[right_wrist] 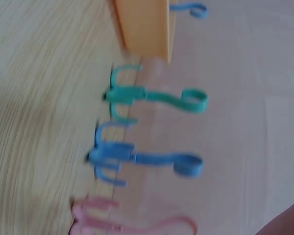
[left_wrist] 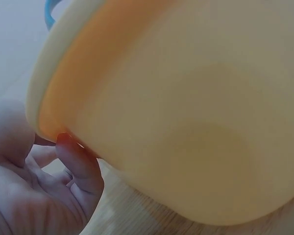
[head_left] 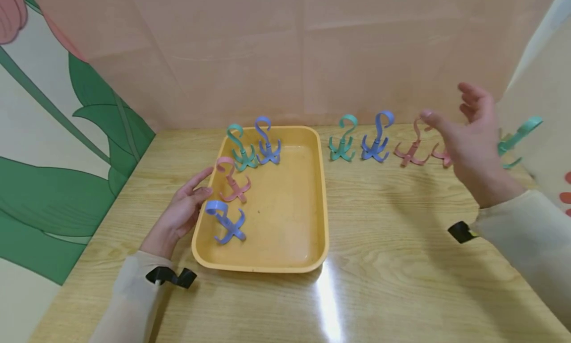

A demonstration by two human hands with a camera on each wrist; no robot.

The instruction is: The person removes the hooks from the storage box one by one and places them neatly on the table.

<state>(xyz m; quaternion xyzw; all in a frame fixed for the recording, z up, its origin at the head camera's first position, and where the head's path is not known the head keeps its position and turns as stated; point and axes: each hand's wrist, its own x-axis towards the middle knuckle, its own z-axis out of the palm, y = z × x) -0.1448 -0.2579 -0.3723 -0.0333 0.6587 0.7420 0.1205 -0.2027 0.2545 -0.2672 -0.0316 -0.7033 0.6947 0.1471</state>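
Observation:
My left hand (head_left: 180,211) is at the left rim of a yellow plastic tray (head_left: 324,199). In the left wrist view its fingers (left_wrist: 81,161) curl against the tray's outer wall just under the rim. Inside the tray, along its left and far sides, stand a green hook hanger (head_left: 244,157), a pink one and two blue ones, each with several prongs at the base. My right hand (head_left: 473,140) is raised with nothing in it, fingers loosely bent and thumb apart. It overlaps a pink hook hanger (head_left: 441,156) in the head view, partly hiding it.
Right of the tray, a row of hook hangers stands along the table's back edge: green (head_left: 342,144), blue (head_left: 376,142), pink (head_left: 412,152), and green (head_left: 513,140) at the far right. A pinkish cloth (head_left: 267,50) hangs behind the wood-grain table (head_left: 379,263).

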